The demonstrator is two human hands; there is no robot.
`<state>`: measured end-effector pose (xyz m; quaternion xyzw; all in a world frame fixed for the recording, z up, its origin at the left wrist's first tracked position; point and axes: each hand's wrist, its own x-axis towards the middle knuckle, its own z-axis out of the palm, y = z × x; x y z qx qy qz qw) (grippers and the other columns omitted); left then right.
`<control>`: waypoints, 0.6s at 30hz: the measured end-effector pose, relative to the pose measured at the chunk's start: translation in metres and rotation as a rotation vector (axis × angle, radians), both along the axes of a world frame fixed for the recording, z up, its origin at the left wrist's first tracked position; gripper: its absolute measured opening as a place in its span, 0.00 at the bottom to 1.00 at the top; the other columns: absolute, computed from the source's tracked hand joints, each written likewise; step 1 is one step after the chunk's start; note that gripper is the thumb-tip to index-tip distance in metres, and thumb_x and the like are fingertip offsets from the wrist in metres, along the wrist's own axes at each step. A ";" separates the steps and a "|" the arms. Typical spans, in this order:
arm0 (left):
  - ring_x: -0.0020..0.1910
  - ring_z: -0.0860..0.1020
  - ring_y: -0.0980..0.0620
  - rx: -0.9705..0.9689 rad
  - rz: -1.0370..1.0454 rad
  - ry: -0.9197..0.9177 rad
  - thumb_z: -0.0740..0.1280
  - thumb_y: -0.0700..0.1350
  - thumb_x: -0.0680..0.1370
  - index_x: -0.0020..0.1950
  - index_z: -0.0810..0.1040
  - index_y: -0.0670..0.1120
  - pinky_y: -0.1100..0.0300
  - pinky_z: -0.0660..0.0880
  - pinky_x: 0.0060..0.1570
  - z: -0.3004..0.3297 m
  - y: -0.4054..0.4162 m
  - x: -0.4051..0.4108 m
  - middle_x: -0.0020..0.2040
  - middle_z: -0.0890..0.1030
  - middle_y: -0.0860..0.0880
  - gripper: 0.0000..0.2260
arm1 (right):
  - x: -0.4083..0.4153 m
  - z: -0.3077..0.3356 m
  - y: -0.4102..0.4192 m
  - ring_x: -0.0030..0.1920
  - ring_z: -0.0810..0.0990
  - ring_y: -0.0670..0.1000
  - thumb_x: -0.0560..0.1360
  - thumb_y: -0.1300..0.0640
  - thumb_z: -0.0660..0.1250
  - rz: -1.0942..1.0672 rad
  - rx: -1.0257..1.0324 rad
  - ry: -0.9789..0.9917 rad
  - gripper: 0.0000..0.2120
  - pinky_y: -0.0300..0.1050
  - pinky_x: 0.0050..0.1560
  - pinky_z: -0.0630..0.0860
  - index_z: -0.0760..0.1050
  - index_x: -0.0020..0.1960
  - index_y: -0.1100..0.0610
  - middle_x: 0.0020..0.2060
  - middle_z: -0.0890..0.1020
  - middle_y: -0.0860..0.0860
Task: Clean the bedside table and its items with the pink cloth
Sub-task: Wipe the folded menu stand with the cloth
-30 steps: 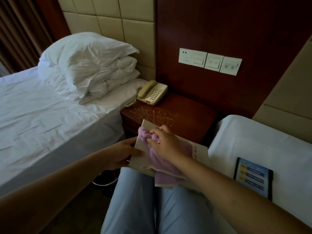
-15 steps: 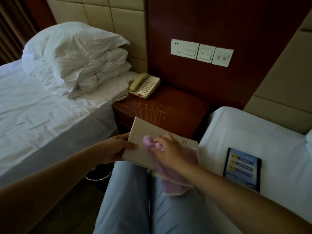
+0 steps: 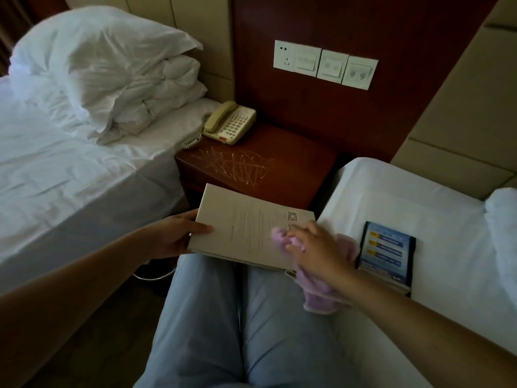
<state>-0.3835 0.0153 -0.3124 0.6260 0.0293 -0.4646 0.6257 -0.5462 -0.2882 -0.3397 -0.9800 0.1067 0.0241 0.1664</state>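
No text can be read. The beige booklet (image 3: 246, 225) carries fine print and a QR code, the blue card (image 3: 387, 252) on the right bed yellow banners, the far telephone (image 3: 230, 123) keys: all too small or blurred.

Fluffy pink terry cloth (image 3: 321, 298); matt beige paper booklet (image 3: 246, 228). At 12 o'clock, a polished reddish wooden bedside table (image 3: 296, 163), scribble-marked, bearing a smooth cream plastic telephone (image 3: 229, 123). Glossy blue printed card (image 3: 387, 252) at 3 o'clock on creased white cotton sheet (image 3: 447, 219).

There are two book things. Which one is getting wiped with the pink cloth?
The pale booklet on the person's lap: the left hand grips its edge while the right hand rubs the pink cloth over it. The dark blue-covered one lies untouched on the bed.
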 end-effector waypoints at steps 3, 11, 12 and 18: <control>0.64 0.80 0.40 0.012 -0.010 0.033 0.70 0.35 0.75 0.72 0.74 0.55 0.47 0.83 0.53 -0.007 0.005 0.001 0.66 0.81 0.42 0.28 | -0.008 0.001 0.026 0.61 0.70 0.46 0.80 0.38 0.60 0.291 0.018 -0.035 0.15 0.46 0.54 0.70 0.73 0.65 0.37 0.63 0.70 0.41; 0.65 0.80 0.38 -0.091 -0.018 0.091 0.67 0.35 0.77 0.73 0.73 0.56 0.42 0.80 0.59 -0.019 0.017 -0.005 0.67 0.81 0.42 0.27 | 0.062 -0.009 -0.045 0.49 0.76 0.48 0.82 0.37 0.58 -0.074 0.003 0.056 0.16 0.44 0.45 0.74 0.72 0.65 0.42 0.59 0.73 0.49; 0.65 0.80 0.38 -0.100 -0.021 0.093 0.67 0.35 0.77 0.73 0.73 0.56 0.42 0.79 0.60 -0.018 0.018 -0.004 0.67 0.80 0.42 0.27 | 0.075 -0.008 -0.051 0.49 0.76 0.50 0.82 0.38 0.58 -0.108 -0.001 0.064 0.15 0.44 0.44 0.73 0.73 0.63 0.44 0.57 0.73 0.50; 0.67 0.78 0.38 -0.089 -0.023 0.097 0.78 0.39 0.70 0.74 0.72 0.56 0.40 0.76 0.65 -0.019 0.018 -0.001 0.69 0.79 0.42 0.35 | 0.109 0.007 -0.010 0.55 0.77 0.52 0.82 0.37 0.55 0.031 -0.023 0.050 0.16 0.53 0.55 0.77 0.74 0.61 0.44 0.59 0.74 0.51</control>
